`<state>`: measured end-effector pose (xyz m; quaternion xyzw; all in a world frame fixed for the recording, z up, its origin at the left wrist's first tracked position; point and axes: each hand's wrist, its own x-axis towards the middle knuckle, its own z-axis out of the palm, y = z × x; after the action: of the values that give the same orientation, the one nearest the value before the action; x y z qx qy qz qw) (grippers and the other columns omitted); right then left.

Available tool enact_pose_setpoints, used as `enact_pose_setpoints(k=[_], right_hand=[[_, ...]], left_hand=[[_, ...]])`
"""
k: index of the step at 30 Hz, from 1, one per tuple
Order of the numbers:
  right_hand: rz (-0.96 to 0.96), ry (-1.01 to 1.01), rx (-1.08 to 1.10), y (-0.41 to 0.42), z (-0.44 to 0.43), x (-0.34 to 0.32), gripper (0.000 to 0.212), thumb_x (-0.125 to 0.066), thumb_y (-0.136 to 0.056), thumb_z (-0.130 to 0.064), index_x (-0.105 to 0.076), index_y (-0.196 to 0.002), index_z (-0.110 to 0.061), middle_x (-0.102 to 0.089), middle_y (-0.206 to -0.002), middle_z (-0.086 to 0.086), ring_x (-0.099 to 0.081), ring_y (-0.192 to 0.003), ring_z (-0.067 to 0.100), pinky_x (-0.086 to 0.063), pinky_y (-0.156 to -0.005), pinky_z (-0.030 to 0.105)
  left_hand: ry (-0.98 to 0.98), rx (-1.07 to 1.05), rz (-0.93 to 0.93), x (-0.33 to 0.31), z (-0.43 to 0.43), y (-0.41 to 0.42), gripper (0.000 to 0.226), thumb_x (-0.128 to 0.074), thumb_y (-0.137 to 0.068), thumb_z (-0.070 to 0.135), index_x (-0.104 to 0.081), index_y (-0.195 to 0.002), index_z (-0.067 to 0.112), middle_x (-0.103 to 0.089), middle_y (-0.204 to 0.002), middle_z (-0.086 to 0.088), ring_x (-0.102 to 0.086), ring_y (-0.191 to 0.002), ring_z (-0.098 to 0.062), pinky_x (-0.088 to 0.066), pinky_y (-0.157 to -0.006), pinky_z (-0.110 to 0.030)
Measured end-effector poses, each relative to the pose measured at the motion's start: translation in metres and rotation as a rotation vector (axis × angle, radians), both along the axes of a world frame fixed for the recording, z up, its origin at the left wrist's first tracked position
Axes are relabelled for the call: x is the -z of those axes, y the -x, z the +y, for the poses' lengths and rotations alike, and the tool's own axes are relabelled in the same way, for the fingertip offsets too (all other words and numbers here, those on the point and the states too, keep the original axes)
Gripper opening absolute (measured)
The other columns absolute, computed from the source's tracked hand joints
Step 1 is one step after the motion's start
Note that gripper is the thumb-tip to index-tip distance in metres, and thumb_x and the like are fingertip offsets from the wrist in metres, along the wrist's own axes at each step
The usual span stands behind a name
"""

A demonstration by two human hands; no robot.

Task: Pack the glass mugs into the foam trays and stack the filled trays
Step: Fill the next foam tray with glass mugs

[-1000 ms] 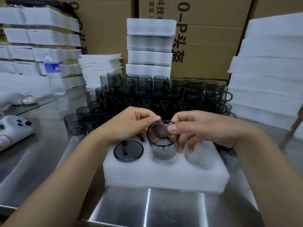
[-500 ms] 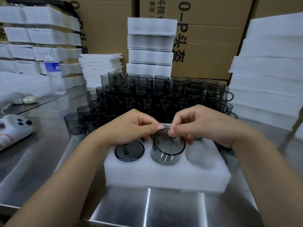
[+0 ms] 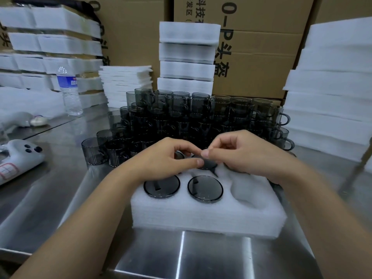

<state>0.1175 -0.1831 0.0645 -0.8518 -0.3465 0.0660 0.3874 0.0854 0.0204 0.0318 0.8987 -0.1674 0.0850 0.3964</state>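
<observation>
one view only, worn on your head. it faces forward and down across the steel table [image 3: 50,198], close above the foam tray [image 3: 201,218]. your forearms enter from the lower edge. the wide lens reaches the cardboard boxes [image 3: 261,77] behind.

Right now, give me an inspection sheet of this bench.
Surface: steel table, shiny, reflecting light.
Job's things: foam tray; left mug and middle mug seated in its front row; front right pocket empty; back mug in the back row under the fingers; loose mugs stacked behind the tray.
Clutter: water bottle and a white handheld device at left.
Hands: left hand and right hand both pinch the back mug's rim.
Cables: nothing seen.
Surroundings: foam stacks left, behind and right; cardboard boxes at the back.
</observation>
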Motion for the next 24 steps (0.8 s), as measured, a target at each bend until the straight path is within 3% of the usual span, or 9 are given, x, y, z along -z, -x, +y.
enact_pose_setpoints(k=[2,4,7,10,14,19,24], right_hand=[[-0.102,-0.021,0.026,-0.003,0.003,0.004,0.041,-0.064,-0.065,-0.067,-0.069,-0.084,-0.032,-0.062,-0.067,-0.018,-0.052,-0.054,-0.001,-0.039,-0.052,0.015],[-0.145,0.030,0.036,-0.005,0.004,0.006,0.045,-0.063,-0.060,-0.073,-0.067,-0.091,-0.041,-0.065,-0.092,-0.020,-0.060,-0.083,-0.004,-0.049,-0.074,0.021],[-0.098,0.167,-0.002,-0.007,0.001,0.007,0.062,-0.058,-0.050,-0.083,-0.062,-0.101,-0.047,-0.058,-0.112,-0.026,-0.052,-0.108,-0.006,-0.045,-0.095,0.028],[-0.050,0.274,-0.034,-0.009,-0.003,0.006,0.071,-0.059,-0.048,-0.083,-0.058,-0.111,-0.049,-0.054,-0.119,-0.031,-0.046,-0.117,-0.009,-0.041,-0.095,0.022],[-0.042,0.324,-0.039,-0.011,-0.008,0.002,0.079,-0.063,-0.048,-0.081,-0.054,-0.120,-0.048,-0.051,-0.125,-0.030,-0.048,-0.116,-0.007,-0.041,-0.100,0.026],[-0.038,0.399,-0.028,-0.011,-0.012,0.002,0.064,-0.070,-0.064,-0.068,-0.050,-0.123,-0.051,-0.043,-0.132,-0.026,-0.046,-0.117,-0.003,-0.039,-0.095,0.022],[-0.030,0.396,-0.028,-0.013,-0.011,0.003,0.060,-0.071,-0.063,-0.066,-0.052,-0.118,-0.052,-0.041,-0.128,-0.027,-0.044,-0.115,-0.004,-0.038,-0.091,0.019]], left_hand=[[0.022,-0.002,0.030,-0.002,0.000,0.003,0.019,-0.069,-0.080,0.049,-0.071,-0.099,0.043,-0.070,-0.100,0.017,-0.064,-0.096,-0.003,-0.050,-0.090,-0.035],[0.001,0.010,0.069,-0.004,0.000,0.005,0.037,-0.066,-0.069,0.059,-0.069,-0.103,0.044,-0.067,-0.110,0.018,-0.061,-0.105,-0.002,-0.048,-0.097,-0.037],[-0.046,0.059,0.119,-0.007,0.001,0.008,0.044,-0.067,-0.067,0.052,-0.066,-0.110,0.044,-0.059,-0.124,0.023,-0.051,-0.117,0.006,-0.038,-0.103,-0.027],[-0.102,0.101,0.146,-0.009,0.003,0.010,0.048,-0.068,-0.068,0.042,-0.064,-0.116,0.042,-0.049,-0.132,0.030,-0.038,-0.124,0.014,-0.025,-0.102,-0.014],[-0.173,0.104,0.161,-0.010,0.004,0.012,0.046,-0.076,-0.079,0.029,-0.062,-0.121,0.040,-0.043,-0.140,0.026,-0.030,-0.133,0.006,-0.022,-0.114,-0.030],[-0.184,0.106,0.164,-0.010,0.005,0.011,0.044,-0.075,-0.081,0.024,-0.062,-0.120,0.041,-0.041,-0.140,0.029,-0.029,-0.133,0.007,-0.022,-0.113,-0.030],[-0.202,0.108,0.156,-0.009,0.006,0.011,0.045,-0.076,-0.080,0.027,-0.061,-0.119,0.042,-0.041,-0.140,0.029,-0.029,-0.133,0.006,-0.022,-0.114,-0.033]])
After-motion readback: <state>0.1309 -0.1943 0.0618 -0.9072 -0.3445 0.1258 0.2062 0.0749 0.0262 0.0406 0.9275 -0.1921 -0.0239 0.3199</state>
